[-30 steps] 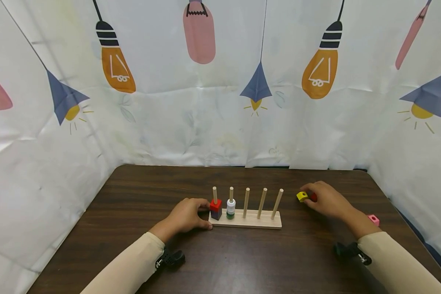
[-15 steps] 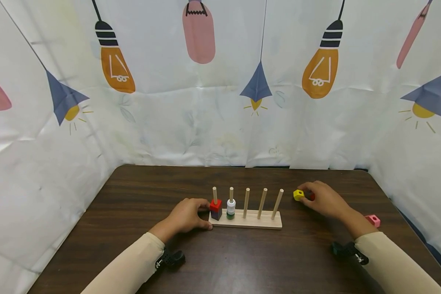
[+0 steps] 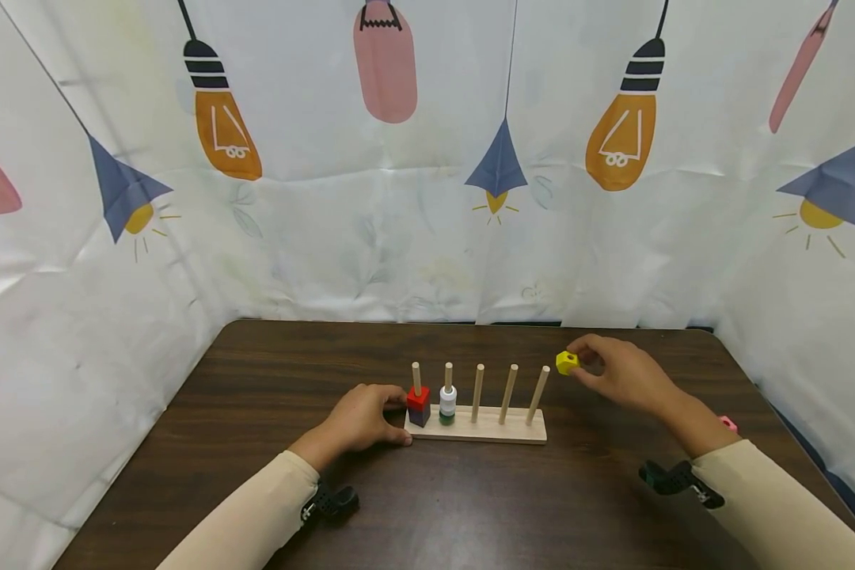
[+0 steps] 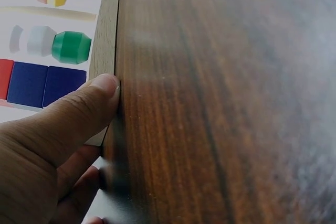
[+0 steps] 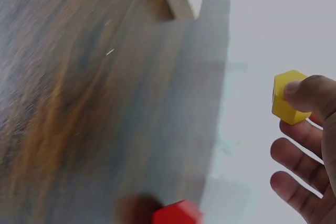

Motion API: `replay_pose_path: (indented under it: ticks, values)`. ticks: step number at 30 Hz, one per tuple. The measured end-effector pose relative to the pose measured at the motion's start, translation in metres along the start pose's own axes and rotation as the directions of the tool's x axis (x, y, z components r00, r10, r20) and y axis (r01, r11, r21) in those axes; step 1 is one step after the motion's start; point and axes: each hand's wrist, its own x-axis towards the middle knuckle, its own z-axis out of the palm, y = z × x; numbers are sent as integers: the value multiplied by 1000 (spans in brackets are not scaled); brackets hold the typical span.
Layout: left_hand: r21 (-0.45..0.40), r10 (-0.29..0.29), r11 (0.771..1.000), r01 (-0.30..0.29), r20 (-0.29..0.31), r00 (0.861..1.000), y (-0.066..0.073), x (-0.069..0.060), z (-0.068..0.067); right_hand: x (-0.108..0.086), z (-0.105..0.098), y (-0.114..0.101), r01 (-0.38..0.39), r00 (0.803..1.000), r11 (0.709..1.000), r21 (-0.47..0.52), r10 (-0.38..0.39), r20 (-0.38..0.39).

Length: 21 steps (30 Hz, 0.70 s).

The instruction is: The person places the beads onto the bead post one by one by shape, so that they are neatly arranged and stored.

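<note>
My left hand point(image 3: 356, 418) grips the left end of a wooden peg board point(image 3: 499, 432), its thumb on the near edge and its other fingers at the end. On the leftmost peg sit dark blue cubes point(image 4: 29, 84) with a red cube point(image 3: 418, 397) on top. The second peg carries a green bead point(image 4: 72, 47) below white beads point(image 3: 448, 400). To the right of the board, my right hand point(image 3: 630, 374) pinches a yellow six-sided bead point(image 5: 286, 109) between thumb and fingers, held above the table and apart from the pegs.
Three bare pegs point(image 3: 509, 394) stand at the board's middle and right. A pink bead point(image 3: 729, 424) lies partly hidden beyond my right forearm. A red bead point(image 5: 177, 213) shows at the bottom of the right wrist view. A printed curtain point(image 3: 399, 237) surrounds the dark wooden table point(image 3: 470, 507).
My right hand has lifted the yellow bead and carried it left towards the board. The red bead by that hand is now hidden in the head view. My left hand has stayed put.
</note>
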Motion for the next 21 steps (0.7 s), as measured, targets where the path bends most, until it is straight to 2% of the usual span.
replay_pose_path:
  ticks: [13,21]
  values:
    - [7,-8,1000,8,-1,1000,0,1,1,5,-28,-37,114,993,992,-45,-115,-31]
    - [7,-8,1000,8,-1,1000,-1,0,1,10,-39,-51,166,983,986,-24,-167,-72]
